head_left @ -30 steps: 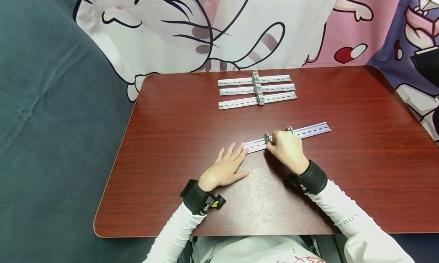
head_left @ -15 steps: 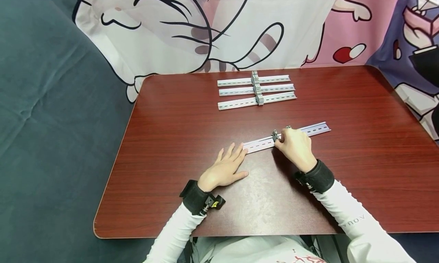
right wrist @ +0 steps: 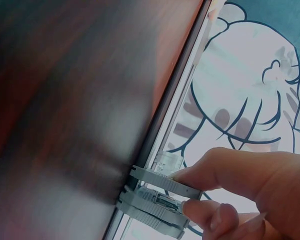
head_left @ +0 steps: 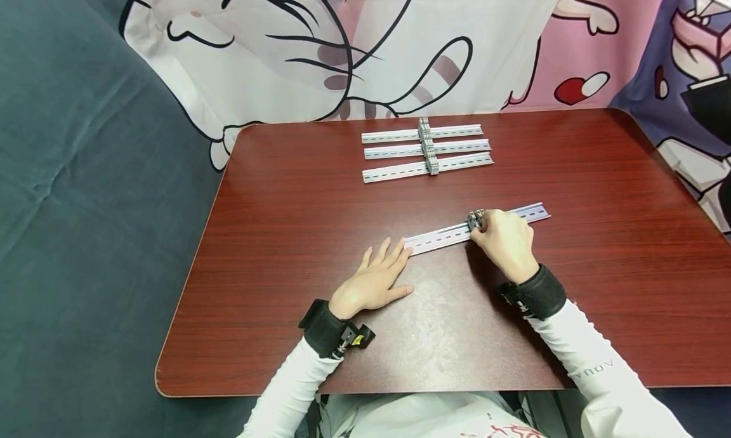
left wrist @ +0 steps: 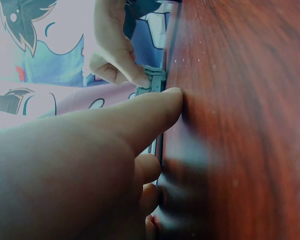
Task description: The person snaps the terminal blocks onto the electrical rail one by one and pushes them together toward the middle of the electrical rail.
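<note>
A slotted metal DIN rail (head_left: 436,240) lies slantwise on the table. My left hand (head_left: 372,285) rests flat with spread fingers, its fingertips on the rail's left end. Farther right, my right hand (head_left: 505,244) pinches a grey terminal block (right wrist: 165,181) seated on the rail. Right beside that block, more grey terminal blocks (right wrist: 152,212) sit on the same rail, partly hidden by the fingers. In the left wrist view, the left thumb (left wrist: 160,107) covers much of the rail, and the right hand's fingers touch the blocks beyond it.
Three more DIN rails lie side by side at the table's back, the nearest rail (head_left: 394,172) slightly tilted. A row of terminal blocks (head_left: 427,146) crosses their middles. The reddish-brown table (head_left: 257,235) meets a printed cloth (head_left: 400,44) behind it.
My right hand has slid the pinched terminal block rightward along the rail, up to the other blocks. The left hand has stayed in place on the rail's end.
</note>
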Demonstrator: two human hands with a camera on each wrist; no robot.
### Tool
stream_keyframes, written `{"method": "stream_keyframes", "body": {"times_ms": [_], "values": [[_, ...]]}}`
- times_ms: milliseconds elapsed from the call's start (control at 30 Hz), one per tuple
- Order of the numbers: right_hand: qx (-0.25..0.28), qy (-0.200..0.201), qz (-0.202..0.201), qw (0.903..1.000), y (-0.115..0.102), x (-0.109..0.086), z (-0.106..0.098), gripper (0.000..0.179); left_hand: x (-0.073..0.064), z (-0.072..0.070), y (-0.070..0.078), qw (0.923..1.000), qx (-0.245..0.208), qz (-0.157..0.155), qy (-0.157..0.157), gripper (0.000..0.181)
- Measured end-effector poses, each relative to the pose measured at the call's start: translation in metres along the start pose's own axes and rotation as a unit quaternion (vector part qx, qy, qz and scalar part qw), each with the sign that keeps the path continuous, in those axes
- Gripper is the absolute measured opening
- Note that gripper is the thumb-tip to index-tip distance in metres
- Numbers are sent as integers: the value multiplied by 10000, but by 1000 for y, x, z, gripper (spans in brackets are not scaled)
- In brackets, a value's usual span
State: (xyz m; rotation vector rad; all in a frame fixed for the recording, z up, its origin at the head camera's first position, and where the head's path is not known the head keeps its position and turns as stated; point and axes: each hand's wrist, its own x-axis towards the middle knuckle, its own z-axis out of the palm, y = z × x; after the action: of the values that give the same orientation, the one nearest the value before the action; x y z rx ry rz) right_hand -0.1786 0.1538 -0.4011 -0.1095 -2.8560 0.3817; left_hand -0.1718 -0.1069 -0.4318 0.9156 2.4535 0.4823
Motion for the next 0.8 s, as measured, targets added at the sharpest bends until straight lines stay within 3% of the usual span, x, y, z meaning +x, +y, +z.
{"method": "stream_keyframes", "body": {"times_ms": [800], "values": [[-155,359,392,9985,5,0,-2,30,-2,2,-1,9999,15,72,76,73]]}}
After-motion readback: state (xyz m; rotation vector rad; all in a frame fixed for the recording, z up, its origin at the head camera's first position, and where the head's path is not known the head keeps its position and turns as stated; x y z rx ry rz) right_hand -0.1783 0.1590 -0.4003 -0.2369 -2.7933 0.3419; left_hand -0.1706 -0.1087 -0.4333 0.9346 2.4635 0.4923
